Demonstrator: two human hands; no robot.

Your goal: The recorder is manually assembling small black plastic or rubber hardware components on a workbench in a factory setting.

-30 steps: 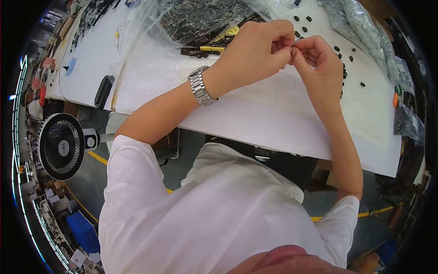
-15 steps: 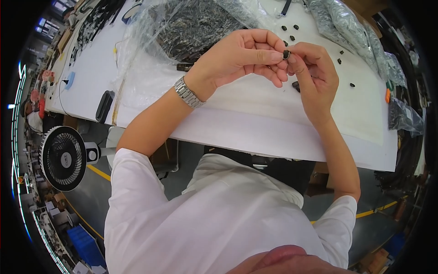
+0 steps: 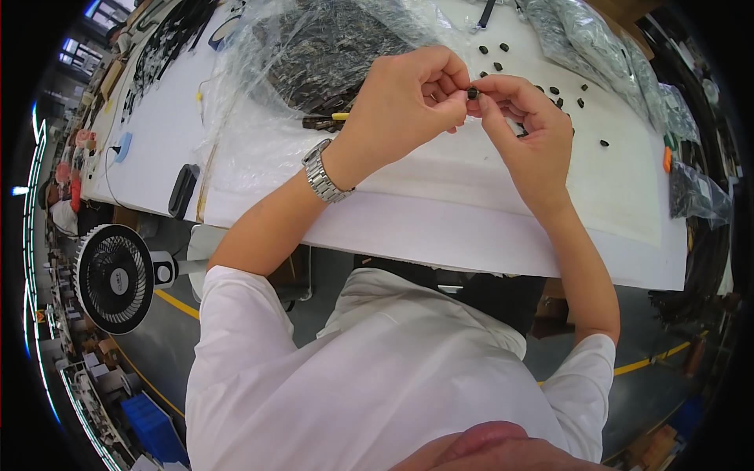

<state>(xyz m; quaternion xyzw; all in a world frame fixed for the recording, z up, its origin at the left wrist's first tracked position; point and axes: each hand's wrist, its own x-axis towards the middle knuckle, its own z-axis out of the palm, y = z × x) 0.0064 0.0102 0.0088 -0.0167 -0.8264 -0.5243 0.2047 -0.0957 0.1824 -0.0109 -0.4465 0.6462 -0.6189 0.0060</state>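
Note:
Above the white table, my two hands meet at a small black piece (image 3: 473,93), too small to tell its exact kind. My left hand (image 3: 412,98), with a metal watch (image 3: 323,173) on the wrist, has its fingers curled in and pinches the piece from the left. From the other side, the thumb and index finger of my right hand (image 3: 530,129) close on the same piece. Several similar black pieces (image 3: 581,102) lie scattered on the table behind and beside my right hand. Some are partly hidden by its fingers.
A clear plastic bag (image 3: 314,59) full of dark parts lies behind my left hand, with a yellow-ended tool (image 3: 339,116) by it. More filled bags (image 3: 577,39) are at the back right. A black case (image 3: 183,191) sits left; a fan (image 3: 116,279) stands beside the table.
Both hands have shifted slightly left with the small black piece. My left hand has turned and its fingers, spread before, are now curled in. The yellow-ended tool has come into sight.

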